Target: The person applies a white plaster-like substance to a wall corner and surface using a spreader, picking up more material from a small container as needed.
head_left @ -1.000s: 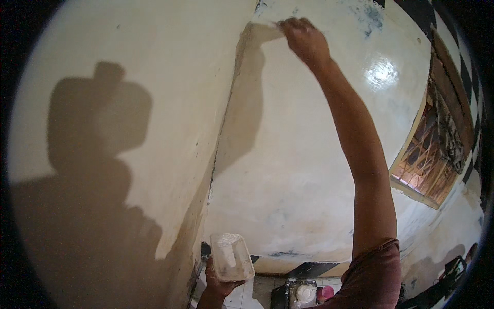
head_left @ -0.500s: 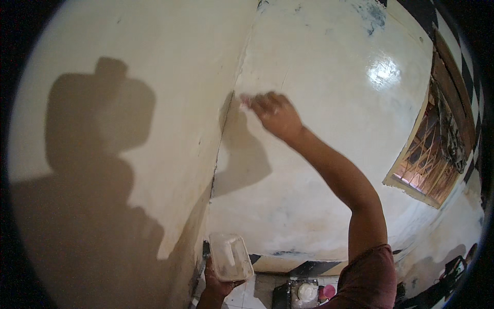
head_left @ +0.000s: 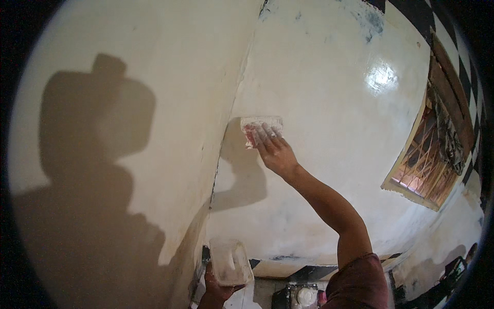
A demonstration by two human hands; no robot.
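Note:
My right hand [head_left: 275,148] presses a red putty spreader [head_left: 249,136] against the pale wall [head_left: 319,149], just right of the corner. White putty coats its wide edge and smears my fingers. Low in the view, my left hand [head_left: 218,288] supports a translucent rectangular plastic tub [head_left: 229,263] from below and the side. Whitish residue marks the inside of the tub. The wall corner [head_left: 237,92] runs down between the two wall faces, with a dark crack along its lower part.
At the right, a window opening [head_left: 424,159] has bars and a dark cloth [head_left: 448,131]. A black stand [head_left: 288,296] with a white round item [head_left: 307,296] is on the tiled floor below. My shadow [head_left: 92,154] covers much of the left wall.
My right hand has come down and turned, so the spreader now lies broad against the wall, away from the corner line. The tub in my left hand has dropped slightly.

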